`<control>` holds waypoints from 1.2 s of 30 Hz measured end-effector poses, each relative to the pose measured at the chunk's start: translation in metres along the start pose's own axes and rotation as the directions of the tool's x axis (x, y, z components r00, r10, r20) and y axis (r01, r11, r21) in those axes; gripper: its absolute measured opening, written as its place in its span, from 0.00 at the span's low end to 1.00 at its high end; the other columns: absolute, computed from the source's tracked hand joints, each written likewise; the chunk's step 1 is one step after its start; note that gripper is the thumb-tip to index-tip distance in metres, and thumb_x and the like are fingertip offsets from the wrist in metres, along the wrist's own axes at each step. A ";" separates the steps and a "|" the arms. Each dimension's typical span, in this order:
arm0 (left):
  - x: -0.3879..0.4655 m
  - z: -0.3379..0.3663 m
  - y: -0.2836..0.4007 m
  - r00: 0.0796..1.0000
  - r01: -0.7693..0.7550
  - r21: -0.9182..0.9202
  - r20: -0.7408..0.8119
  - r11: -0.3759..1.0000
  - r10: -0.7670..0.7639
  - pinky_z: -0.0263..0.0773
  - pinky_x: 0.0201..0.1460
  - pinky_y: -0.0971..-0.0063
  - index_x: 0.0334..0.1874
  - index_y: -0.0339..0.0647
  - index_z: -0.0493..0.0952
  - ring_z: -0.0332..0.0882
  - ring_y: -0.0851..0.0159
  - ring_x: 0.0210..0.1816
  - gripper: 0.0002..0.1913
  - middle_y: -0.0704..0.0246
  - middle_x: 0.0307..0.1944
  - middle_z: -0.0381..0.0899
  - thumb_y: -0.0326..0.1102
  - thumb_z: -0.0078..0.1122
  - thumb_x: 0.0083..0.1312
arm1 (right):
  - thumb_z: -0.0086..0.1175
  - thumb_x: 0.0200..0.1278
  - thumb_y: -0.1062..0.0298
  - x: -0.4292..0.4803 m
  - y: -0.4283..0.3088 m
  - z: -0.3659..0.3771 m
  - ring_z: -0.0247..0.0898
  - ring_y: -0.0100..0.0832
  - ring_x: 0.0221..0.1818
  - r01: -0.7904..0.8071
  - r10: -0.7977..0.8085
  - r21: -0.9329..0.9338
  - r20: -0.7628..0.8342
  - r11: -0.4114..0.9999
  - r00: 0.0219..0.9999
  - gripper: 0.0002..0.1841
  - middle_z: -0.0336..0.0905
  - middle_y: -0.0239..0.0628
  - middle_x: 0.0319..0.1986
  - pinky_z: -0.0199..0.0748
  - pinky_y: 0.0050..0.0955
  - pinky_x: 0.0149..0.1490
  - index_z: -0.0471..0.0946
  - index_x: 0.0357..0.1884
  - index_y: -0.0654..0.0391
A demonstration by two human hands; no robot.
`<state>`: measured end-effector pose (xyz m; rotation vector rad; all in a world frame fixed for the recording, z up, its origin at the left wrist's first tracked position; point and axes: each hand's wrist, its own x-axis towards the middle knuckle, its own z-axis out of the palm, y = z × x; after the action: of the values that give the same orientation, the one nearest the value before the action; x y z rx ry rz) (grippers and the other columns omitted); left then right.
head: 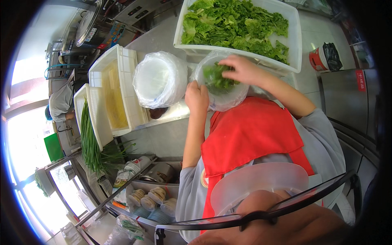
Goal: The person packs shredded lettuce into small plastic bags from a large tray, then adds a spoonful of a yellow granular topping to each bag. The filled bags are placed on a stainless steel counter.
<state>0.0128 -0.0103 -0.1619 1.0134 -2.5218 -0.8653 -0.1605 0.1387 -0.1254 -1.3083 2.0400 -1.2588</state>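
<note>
My left hand [197,97] is closed on the near left rim of a round container lined with clear plastic film [228,102]. Over its right side, my right hand [240,69] touches green leaves [219,79] inside it; the leaves and fingers are blurred, so whether it grips any cannot be told. A second round container wrapped in clear film [153,76] stands to the left, with no leaves in it. Beyond both hands is a large white plastic crate [294,39] holding many torn lettuce leaves [232,27].
At left stand a white basket holding yellow strips [114,95] and a white basket [99,119] with long green onions [88,141]. Lidded pots [88,23] are at upper left. A person [61,104] works farther left. A red and white bucket [318,59] stands at right.
</note>
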 end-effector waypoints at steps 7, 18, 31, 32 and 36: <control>0.001 0.001 -0.009 1.000 -0.020 -0.008 -0.015 1.000 0.020 0.67 0.38 0.49 0.26 0.31 0.69 0.72 0.38 0.34 0.10 0.47 0.32 0.75 0.33 0.52 0.59 | 0.59 0.57 0.72 -0.003 0.022 0.031 0.74 0.52 0.44 0.283 -0.279 -0.065 0.066 0.957 0.958 0.15 0.76 0.44 0.43 0.74 0.43 0.48 0.79 0.48 0.57; 0.002 0.005 -0.021 0.999 0.025 0.096 0.030 0.995 -0.028 0.67 0.39 0.47 0.27 0.33 0.69 0.73 0.36 0.35 0.11 0.47 0.33 0.76 0.35 0.51 0.60 | 0.58 0.63 0.64 0.010 0.041 -0.007 0.76 0.41 0.46 0.073 -0.071 -0.059 0.034 0.996 0.997 0.11 0.80 0.41 0.43 0.75 0.40 0.50 0.81 0.45 0.55; 0.001 -0.020 -0.007 0.988 0.066 0.191 0.122 0.979 -0.090 0.69 0.35 0.52 0.28 0.36 0.70 0.76 0.43 0.31 0.18 0.55 0.26 0.77 0.46 0.61 0.64 | 0.57 0.61 0.73 -0.007 0.234 -0.148 0.76 0.36 0.31 -0.444 0.337 -0.278 -0.359 0.852 0.870 0.05 0.79 0.39 0.29 0.73 0.34 0.33 0.77 0.37 0.63; 0.001 -0.020 -0.008 0.989 0.063 0.194 0.119 0.979 -0.088 0.69 0.34 0.52 0.28 0.36 0.70 0.76 0.43 0.30 0.19 0.55 0.25 0.77 0.46 0.61 0.64 | 0.58 0.62 0.72 -0.002 0.223 -0.155 0.73 0.31 0.28 -0.417 0.364 -0.097 -0.335 0.904 0.869 0.05 0.77 0.35 0.29 0.70 0.29 0.31 0.77 0.37 0.62; 0.000 -0.018 -0.013 0.994 0.049 0.164 0.088 0.985 -0.065 0.67 0.31 0.56 0.27 0.34 0.69 0.73 0.44 0.26 0.20 0.55 0.22 0.74 0.45 0.62 0.64 | 0.59 0.67 0.67 0.002 0.156 -0.162 0.65 0.17 0.26 -0.362 0.540 0.614 -0.126 0.701 0.832 0.07 0.69 0.23 0.28 0.59 0.17 0.25 0.75 0.39 0.58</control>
<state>0.0284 -0.0253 -0.1557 1.1241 -2.6903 -0.7496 -0.3564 0.2365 -0.1758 -0.3071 1.7775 -1.6958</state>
